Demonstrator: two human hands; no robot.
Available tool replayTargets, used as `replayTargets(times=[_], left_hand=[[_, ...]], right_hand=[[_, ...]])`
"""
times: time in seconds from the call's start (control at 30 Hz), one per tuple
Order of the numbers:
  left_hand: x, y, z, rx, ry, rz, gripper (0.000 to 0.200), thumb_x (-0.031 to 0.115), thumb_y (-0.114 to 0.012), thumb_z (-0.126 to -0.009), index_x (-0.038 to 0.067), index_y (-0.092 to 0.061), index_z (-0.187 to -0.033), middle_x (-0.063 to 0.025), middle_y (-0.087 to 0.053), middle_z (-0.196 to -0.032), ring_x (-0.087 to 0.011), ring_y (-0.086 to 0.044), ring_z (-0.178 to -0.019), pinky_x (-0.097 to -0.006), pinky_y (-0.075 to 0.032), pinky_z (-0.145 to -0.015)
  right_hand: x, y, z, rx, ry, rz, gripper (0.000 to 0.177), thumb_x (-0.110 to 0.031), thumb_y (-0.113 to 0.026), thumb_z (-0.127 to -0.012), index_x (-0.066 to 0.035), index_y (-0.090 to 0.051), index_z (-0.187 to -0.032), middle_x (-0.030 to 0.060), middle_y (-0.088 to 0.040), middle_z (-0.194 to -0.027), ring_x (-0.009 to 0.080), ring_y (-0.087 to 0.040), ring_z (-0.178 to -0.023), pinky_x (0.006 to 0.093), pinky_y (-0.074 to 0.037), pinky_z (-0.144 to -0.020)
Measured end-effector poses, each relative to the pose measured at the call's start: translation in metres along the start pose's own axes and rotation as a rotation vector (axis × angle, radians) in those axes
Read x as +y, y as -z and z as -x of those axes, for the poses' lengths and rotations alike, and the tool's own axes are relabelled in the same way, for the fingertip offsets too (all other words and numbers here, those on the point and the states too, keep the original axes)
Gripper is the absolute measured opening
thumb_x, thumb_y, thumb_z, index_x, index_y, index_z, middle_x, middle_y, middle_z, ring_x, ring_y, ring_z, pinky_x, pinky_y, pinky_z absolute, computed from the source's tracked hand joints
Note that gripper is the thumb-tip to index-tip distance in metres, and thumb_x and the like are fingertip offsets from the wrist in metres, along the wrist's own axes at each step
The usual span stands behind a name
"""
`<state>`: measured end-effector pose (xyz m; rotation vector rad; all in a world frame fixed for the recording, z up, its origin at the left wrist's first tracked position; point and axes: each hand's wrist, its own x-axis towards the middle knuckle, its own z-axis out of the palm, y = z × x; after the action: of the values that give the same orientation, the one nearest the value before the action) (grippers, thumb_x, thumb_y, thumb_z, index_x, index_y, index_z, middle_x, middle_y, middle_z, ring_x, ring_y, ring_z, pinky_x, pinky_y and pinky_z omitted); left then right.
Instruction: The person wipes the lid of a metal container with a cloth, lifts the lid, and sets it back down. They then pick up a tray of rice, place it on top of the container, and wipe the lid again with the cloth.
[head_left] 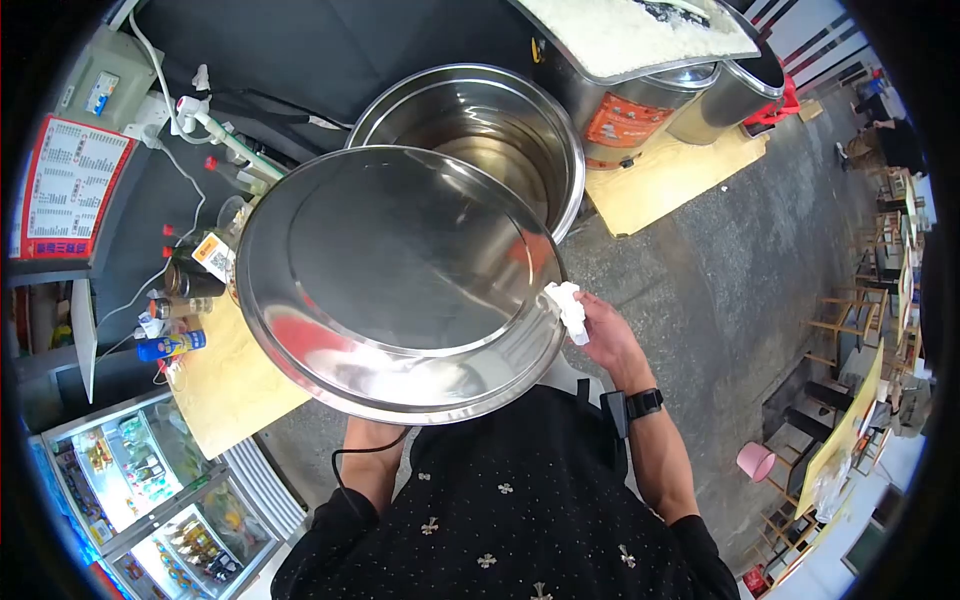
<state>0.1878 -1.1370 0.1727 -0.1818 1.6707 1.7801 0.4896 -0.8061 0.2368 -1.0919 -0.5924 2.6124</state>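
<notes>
A large round stainless-steel lid [400, 378] is held up in front of my chest, its shiny face toward me. My left forearm [372, 465] runs up beneath it. My left hand is hidden behind the lid, which is borne up on that side. My right hand [608, 335] is closed on a crumpled white tissue [568, 308], pressed against the lid's right edge. Beyond the lid stands a big open steel pot [570, 150], partly covered from sight by it. The pot's inner wall shows ring-like reflections; whether it holds liquid I cannot tell.
Steel drums [590, 115], one under a tray of white grains [640, 35], stand at the upper right. Bottles and a blue can [172, 346] sit on a yellowish board [225, 385] at left, above a glass-fronted fridge [150, 480]. Tables and stools [850, 310] line the far right.
</notes>
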Motion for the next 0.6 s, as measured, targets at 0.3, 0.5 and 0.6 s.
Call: replayTargets(times=[0.3, 0.5, 0.6], left_hand=[[-0.091, 0.146, 0.133, -0.045, 0.052, 0.082, 0.048, 0.047, -0.048, -0.114, 0.008, -0.063, -0.138, -0.0052, -0.071, -0.126, -0.0281, -0.072, -0.111, -0.0405, -0.061, -0.099], [-0.063, -0.01, -0.017, -0.034, 0.089, 0.139, 0.048, 0.047, -0.047, -0.114, 0.008, -0.063, -0.138, -0.0056, -0.072, -0.126, -0.0285, -0.072, -0.112, -0.0408, -0.061, -0.099], [-0.074, 0.008, 0.0, -0.021, 0.109, 0.152, 0.048, 0.047, -0.047, -0.114, 0.008, -0.063, -0.138, -0.0057, -0.072, -0.127, -0.0288, -0.072, -0.112, -0.041, -0.061, -0.1]], right_hand=[[-0.008, 0.0, 0.014, 0.113, 0.028, 0.065, 0.024, -0.018, -0.063, -0.111, 0.0, -0.067, -0.125, 0.0068, -0.075, -0.116, 0.0182, -0.072, -0.101, 0.0353, -0.059, -0.09], [-0.012, 0.001, 0.022, 0.211, 0.099, 0.104, 0.023, -0.018, -0.061, -0.112, -0.001, -0.069, -0.125, 0.006, -0.075, -0.117, 0.017, -0.071, -0.105, 0.0342, -0.058, -0.093], [-0.023, 0.006, 0.019, 0.213, 0.101, 0.168, 0.024, -0.021, -0.059, -0.114, -0.004, -0.067, -0.128, 0.0027, -0.074, -0.115, 0.0167, -0.071, -0.104, 0.0349, -0.057, -0.092]])
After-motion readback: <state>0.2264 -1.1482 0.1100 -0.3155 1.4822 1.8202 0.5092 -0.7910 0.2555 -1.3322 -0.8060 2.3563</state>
